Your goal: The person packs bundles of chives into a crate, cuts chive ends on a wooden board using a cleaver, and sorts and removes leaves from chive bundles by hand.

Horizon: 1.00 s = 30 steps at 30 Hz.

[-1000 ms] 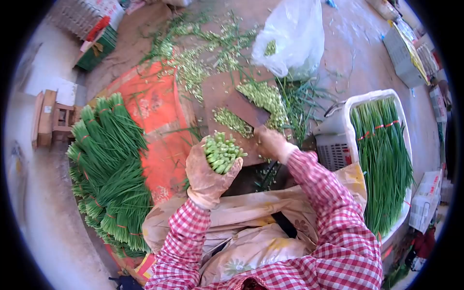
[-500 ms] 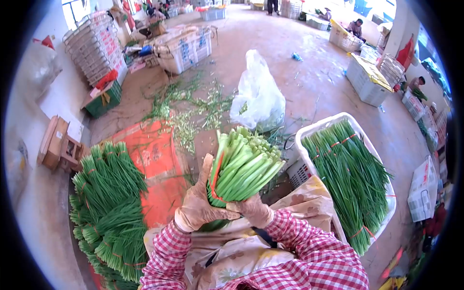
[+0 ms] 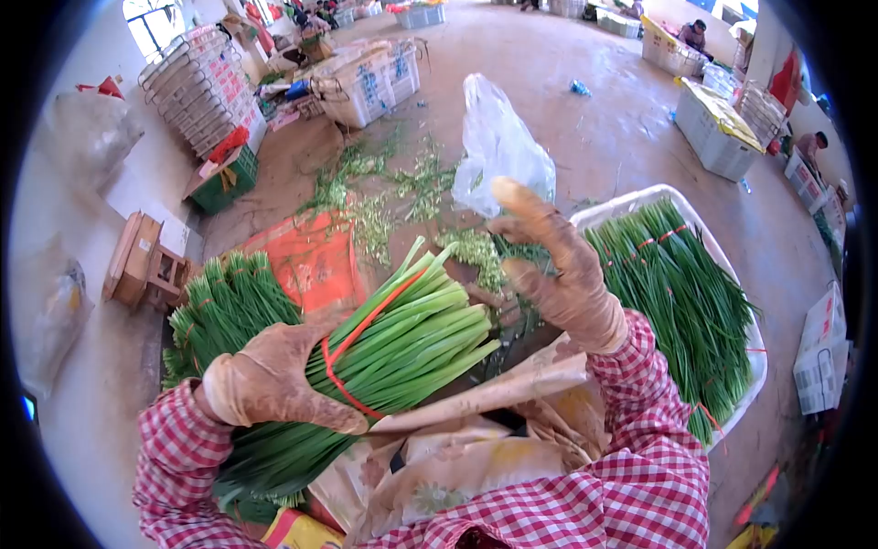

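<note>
My left hand point(image 3: 283, 377), in a stained glove, grips a bundle of chives point(image 3: 416, 343) around its middle. The bundle lies tilted over my lap, its pale cut stem ends to the upper right and its dark leaves to the lower left. A red band point(image 3: 352, 346) loops around it beside my fingers. My right hand point(image 3: 567, 274), gloved as well, is raised apart from the bundle with its fingers spread and nothing visible in them. Behind my left hand, more banded chives point(image 3: 233, 297) are piled on the floor.
At my right stands a white crate point(image 3: 631, 203) full of banded chives. A clear plastic bag point(image 3: 498, 137) sits on the floor ahead, near scattered trimmings point(image 3: 370, 224) and an orange sheet point(image 3: 315, 261). A wooden stool point(image 3: 142, 261) is at the left wall. People and crates are further back.
Both hands held the bundle upright before. Now my right hand has let go and risen to the right, while my left hand has moved left and tipped the bundle over.
</note>
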Motion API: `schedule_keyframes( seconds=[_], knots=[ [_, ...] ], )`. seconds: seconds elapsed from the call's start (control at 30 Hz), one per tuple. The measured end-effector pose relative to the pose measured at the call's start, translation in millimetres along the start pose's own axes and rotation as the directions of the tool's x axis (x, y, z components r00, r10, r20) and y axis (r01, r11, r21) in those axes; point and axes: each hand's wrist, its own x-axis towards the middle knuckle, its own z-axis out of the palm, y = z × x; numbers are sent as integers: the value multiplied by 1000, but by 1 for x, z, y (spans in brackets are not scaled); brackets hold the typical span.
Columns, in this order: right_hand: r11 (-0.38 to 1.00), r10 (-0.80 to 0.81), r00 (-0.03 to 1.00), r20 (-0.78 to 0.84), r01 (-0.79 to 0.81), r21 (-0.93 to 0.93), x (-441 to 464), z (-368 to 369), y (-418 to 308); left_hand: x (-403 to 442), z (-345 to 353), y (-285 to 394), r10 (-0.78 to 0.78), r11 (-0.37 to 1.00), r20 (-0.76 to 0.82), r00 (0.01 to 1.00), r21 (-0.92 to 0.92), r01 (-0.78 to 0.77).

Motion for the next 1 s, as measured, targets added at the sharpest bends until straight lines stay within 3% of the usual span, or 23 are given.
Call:
schedule_keyframes(
  seconds=[0.03,0.07,0.1,0.17,0.2,0.3,0.33,0.37,0.43,0.47,0.5,0.57,0.6,0.63,0.67,0.7,0.73,0.77,0.8,0.83,0.9,0.93,1.0],
  knots=[
    [939,-273,954,125,293,-183,6,9,-10,-6,3,0,-43,998,36,998,55,41],
    [763,-494,818,294,570,-306,6,15,-12,-13,6,0,-114,991,73,991,78,108],
    [779,-480,825,298,557,-286,-2,17,-8,-18,14,-1,-137,989,79,987,62,133],
    [768,-291,814,502,512,-385,-13,30,6,-34,27,-4,-201,979,82,976,-8,202],
    [702,-460,773,436,618,-354,-18,41,13,-41,34,-10,-249,967,97,964,-22,252],
    [733,-438,689,578,645,-215,-27,55,18,-53,55,-27,-302,953,132,944,66,295],
    [665,-431,613,662,711,-226,-30,58,18,-55,62,-28,-363,932,160,918,48,360],
    [688,-418,617,666,694,-212,-37,63,21,-57,70,-34,-378,925,179,908,31,379],
    [343,-346,421,839,889,-304,-51,70,26,-58,87,-52,-369,926,182,912,-10,377],
    [351,-434,399,808,901,-256,-53,72,29,-60,98,-65,-341,924,183,922,-115,365],
    [369,-423,400,813,896,-249,-56,74,35,-60,107,-75,-344,919,198,918,-129,372],
    [400,-400,349,847,898,-181,-57,77,45,-59,125,-95,-301,866,197,933,-353,354],
    [505,-465,399,791,853,-133,-49,73,48,-63,139,-115,-254,805,178,951,-506,310],
    [505,-411,464,785,833,-228,-45,60,59,-64,142,-119,-253,796,189,949,-517,315],
    [458,-432,491,756,842,-285,-36,48,76,-64,144,-121,-227,700,207,952,-645,308],
    [550,-369,559,743,775,-311,-23,33,76,-65,145,-124,-203,586,214,956,-756,294],
    [718,-222,675,704,601,-350,-5,9,100,-68,149,-137,-174,510,153,973,-831,222],
    [789,-58,765,642,429,-440,12,-15,117,-69,147,-141,-186,500,142,972,-838,218],
    [750,76,837,542,310,-584,33,-53,140,-68,144,-144,-241,473,41,970,-867,154],
    [616,168,889,426,243,-750,55,-99,166,-70,138,-149,-304,450,-61,951,-889,87],
    [32,242,950,200,198,-980,93,-196,220,-75,122,-172,-334,468,-176,926,-884,1],
    [-194,248,965,85,136,-971,99,-211,237,-78,113,-184,-355,474,-205,912,-881,-13],
    [-274,280,939,-201,-123,-954,82,-159,229,-81,93,-203,-395,554,-355,848,-828,-88]
  ],
)
